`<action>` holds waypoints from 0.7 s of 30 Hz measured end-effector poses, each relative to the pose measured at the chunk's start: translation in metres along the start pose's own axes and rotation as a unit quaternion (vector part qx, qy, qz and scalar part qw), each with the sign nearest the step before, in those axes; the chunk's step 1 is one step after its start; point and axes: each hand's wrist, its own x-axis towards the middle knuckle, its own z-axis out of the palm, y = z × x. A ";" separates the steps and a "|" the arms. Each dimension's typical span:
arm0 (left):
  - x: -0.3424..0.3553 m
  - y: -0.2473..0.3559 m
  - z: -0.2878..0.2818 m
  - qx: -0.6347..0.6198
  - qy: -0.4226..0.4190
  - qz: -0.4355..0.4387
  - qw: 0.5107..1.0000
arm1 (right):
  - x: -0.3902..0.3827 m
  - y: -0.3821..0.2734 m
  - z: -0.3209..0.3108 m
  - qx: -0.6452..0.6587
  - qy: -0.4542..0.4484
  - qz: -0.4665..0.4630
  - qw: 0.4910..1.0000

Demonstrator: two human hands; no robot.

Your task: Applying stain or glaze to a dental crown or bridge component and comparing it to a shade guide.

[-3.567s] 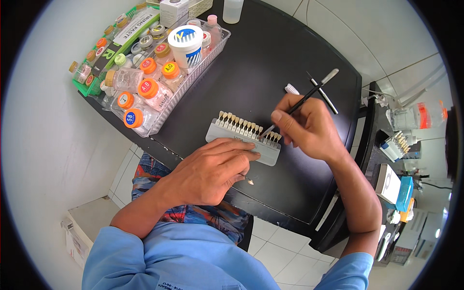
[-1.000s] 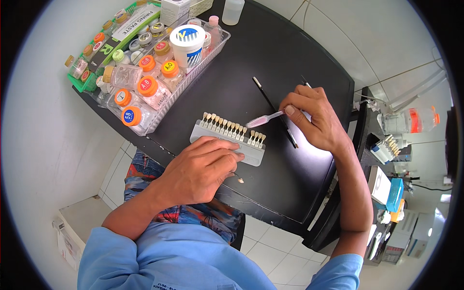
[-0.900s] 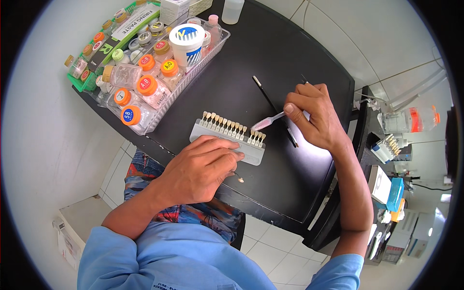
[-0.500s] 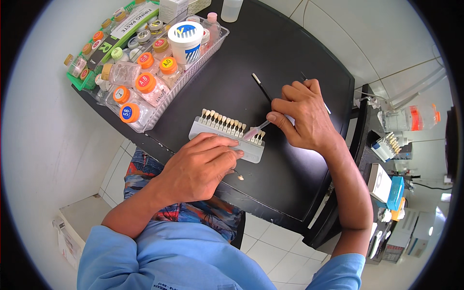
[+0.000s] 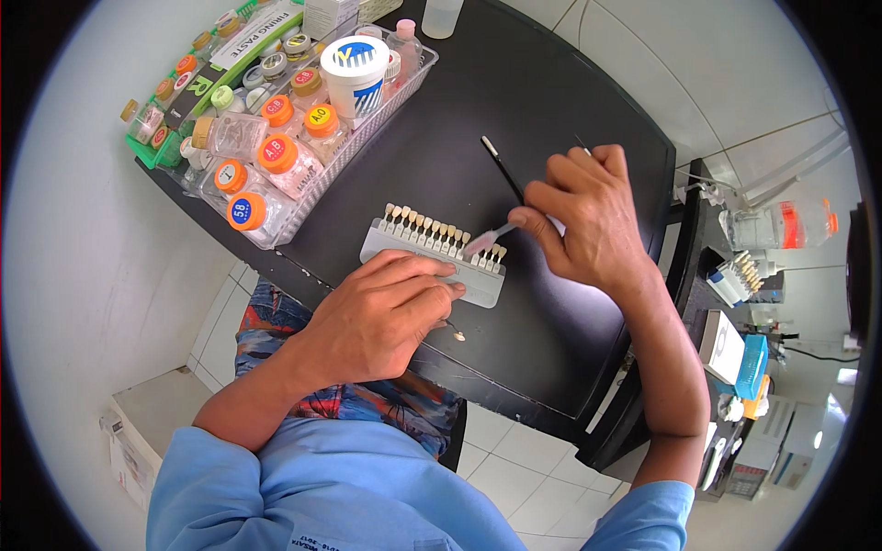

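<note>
A grey tooth shade guide [image 5: 473, 292] lies across the dark table, its row of tooth-coloured tabs [image 5: 423, 225] facing away from me. My left hand [image 5: 381, 317] grips its near edge, index finger and thumb on the holder. From under that hand a thin dark stem sticks out, ending in a small tooth-shaped piece [image 5: 459, 337]; how it is held is hidden. Pinched in my right hand [image 5: 588, 216] is a small brush with pale pink bristles [image 5: 479, 244], its head at the tabs near the guide's right end. A black stick with a white tip [image 5: 501, 165] reaches beside the right hand.
A clear plastic basket [image 5: 354, 147] of orange-capped jars and a white tub [image 5: 355, 73] stands at the far left, beside a green basket [image 5: 165, 151]. A translucent bottle [image 5: 441, 16] is at the back. On the right side counter are a clear bottle [image 5: 781, 225] and a blue tray [image 5: 751, 363].
My right hand has shifted slightly up and right, and the brush head is smeared by motion at the tabs. The left hand keeps its place on the guide.
</note>
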 end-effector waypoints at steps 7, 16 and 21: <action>0.000 -0.001 0.001 0.002 0.002 0.002 1.000 | -0.002 -0.003 0.002 0.013 0.006 0.014 1.000; -0.002 0.000 0.002 0.023 0.014 -0.012 1.000 | 0.000 0.004 -0.011 -0.014 0.038 0.029 0.999; 0.000 0.002 0.004 0.029 0.038 -0.016 0.999 | -0.016 0.027 -0.012 0.024 -0.056 0.101 0.993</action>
